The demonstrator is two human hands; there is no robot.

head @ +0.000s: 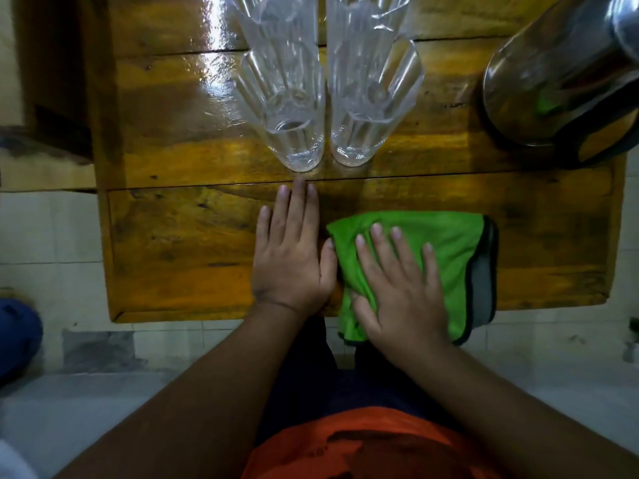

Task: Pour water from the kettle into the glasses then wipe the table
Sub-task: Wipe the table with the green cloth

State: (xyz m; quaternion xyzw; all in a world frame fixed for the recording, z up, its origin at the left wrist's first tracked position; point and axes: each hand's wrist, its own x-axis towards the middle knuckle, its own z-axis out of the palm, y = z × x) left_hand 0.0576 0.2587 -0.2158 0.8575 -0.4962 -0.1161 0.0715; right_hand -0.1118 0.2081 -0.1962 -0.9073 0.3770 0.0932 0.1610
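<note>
Pale tiled floor (52,236) showing around a glossy, honey-coloured wooden worktop (179,236), seen from straight above.

Resting flat near the front edge: left hand (292,261), palm down, fingers straight and together, gripping nothing, fingertips pointing toward the glasses. Lying just beside it, thumb touching the cloth's edge. Pressing down alongside: right hand (397,288), fingers spread open across a folded green cloth (446,243), pinning it to the wood rather than clutching it; near corner of the cloth hanging over the worktop's edge. Both forearms reaching in from below, wrists low and level.

Standing just beyond the left fingertips: two clear glasses (297,133), side by side and nearly touching, a second pair seemingly behind them; appearing empty or barely filled, though hard telling through clear walls. Sitting well apart at the far right: steel kettle (553,81).

Judging the wipe as barely starting, and pouring as possibly not done. Wiping well likely meaning keeping the palm flat for even pressure, sweeping in long overlapping passes, gathering the overhanging corner first, and steering wide of the glasses, being tall, narrow and easily toppled.
</note>
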